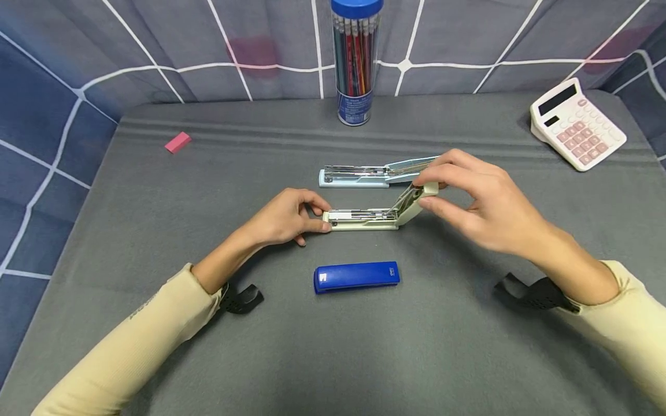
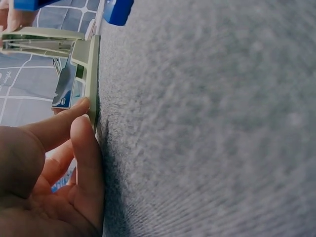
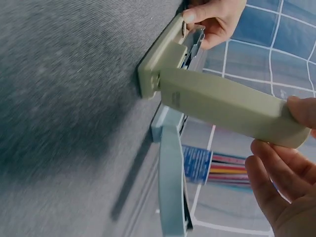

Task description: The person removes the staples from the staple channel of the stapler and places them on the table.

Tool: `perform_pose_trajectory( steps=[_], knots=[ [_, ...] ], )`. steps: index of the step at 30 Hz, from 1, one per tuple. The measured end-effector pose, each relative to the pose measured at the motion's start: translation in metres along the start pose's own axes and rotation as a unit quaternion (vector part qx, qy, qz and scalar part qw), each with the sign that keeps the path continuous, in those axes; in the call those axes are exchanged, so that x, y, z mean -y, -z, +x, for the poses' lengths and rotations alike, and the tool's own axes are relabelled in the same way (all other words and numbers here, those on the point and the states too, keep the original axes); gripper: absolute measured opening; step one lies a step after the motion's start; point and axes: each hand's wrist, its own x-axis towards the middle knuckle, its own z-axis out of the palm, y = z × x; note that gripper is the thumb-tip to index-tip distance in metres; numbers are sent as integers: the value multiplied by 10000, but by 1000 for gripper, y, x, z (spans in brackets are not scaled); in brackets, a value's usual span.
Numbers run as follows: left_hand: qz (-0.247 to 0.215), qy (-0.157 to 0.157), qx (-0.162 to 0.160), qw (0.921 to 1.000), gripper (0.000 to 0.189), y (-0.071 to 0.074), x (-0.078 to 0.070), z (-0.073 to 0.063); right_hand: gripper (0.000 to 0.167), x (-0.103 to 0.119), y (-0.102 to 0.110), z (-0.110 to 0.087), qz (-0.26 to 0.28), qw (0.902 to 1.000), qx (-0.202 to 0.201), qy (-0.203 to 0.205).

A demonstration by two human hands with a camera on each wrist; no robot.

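Observation:
A pale green stapler (image 1: 364, 226) lies on the grey cloth with its top arm swung back, its staple channel exposed. My left hand (image 1: 283, 218) pinches the front end of its base between thumb and fingers. With thumb and fingertips, my right hand (image 1: 481, 202) holds the free end of the raised arm (image 3: 222, 101). Just behind stands a light blue stapler (image 1: 354, 177), also opened wide, its far end partly hidden by the right hand. A blue stapler (image 1: 356, 277) lies closed in front of the green one.
A clear tube of pencils (image 1: 355, 69) with a blue lid stands at the back. To the far right is a white and pink calculator (image 1: 585, 127). A pink eraser (image 1: 178, 143) lies at the left. Checked cloth (image 1: 281, 40) rises behind the table.

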Motion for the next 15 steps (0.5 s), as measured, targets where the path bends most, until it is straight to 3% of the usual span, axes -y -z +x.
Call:
perform_pose_trajectory(
  steps=[4,9,15],
  knots=[
    [2,-42,14,10000,31,-1,-1,1,37,-2,9,-11,-115,9994,-2,-335],
    [-40,-83,-10,10000,31,-1,0,0,60,-6,19,-26,-287,9960,298,-795],
    [-36,-122,-40,9999,31,-2,0,0,42,-12,23,-40,-570,9886,651,-1235]
  ],
)
